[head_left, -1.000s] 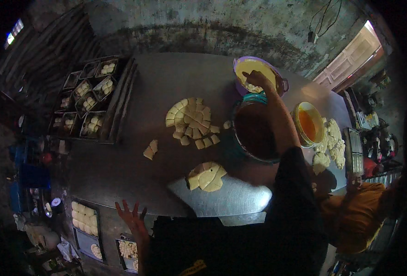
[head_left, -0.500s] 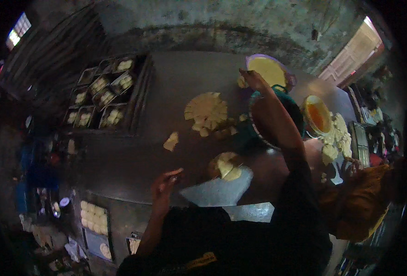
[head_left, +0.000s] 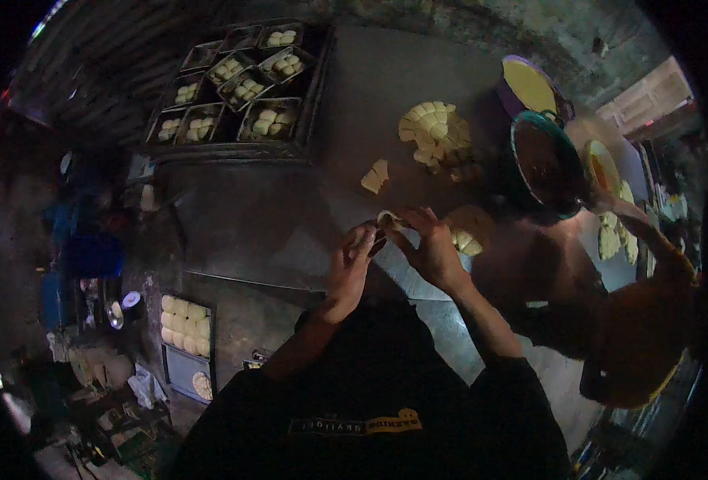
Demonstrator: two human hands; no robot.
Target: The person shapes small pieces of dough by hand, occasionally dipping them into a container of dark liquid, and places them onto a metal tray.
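My left hand [head_left: 348, 272] and my right hand [head_left: 436, 254] meet above the near part of the table. Between their fingertips is a small pale dough piece [head_left: 385, 216] with a dark middle, perhaps a filling. Both hands have their fingers closed around it. Just right of my right hand, several cut dough pieces [head_left: 467, 242] lie on a round brownish patch. A single flat dough piece [head_left: 375, 177] rests beyond my hands. Farther off is a fanned heap of dough pieces [head_left: 434, 128].
Back right stand a purple basin [head_left: 501, 94] of pale yellow stuff, a green bucket [head_left: 516, 152] with dark contents and a yellowish basin [head_left: 602, 166]. At right a co-worker's arm [head_left: 638, 224] reaches toward the bucket. Dough balls fill tins in a crate [head_left: 314, 120] at left; a bun tray [head_left: 186, 372] sits lower left.
My right hand has come back from beside the purple basin to my left hand. Both hands now hold the dough piece. The co-worker's arm has reached toward the bucket. The view has shifted.
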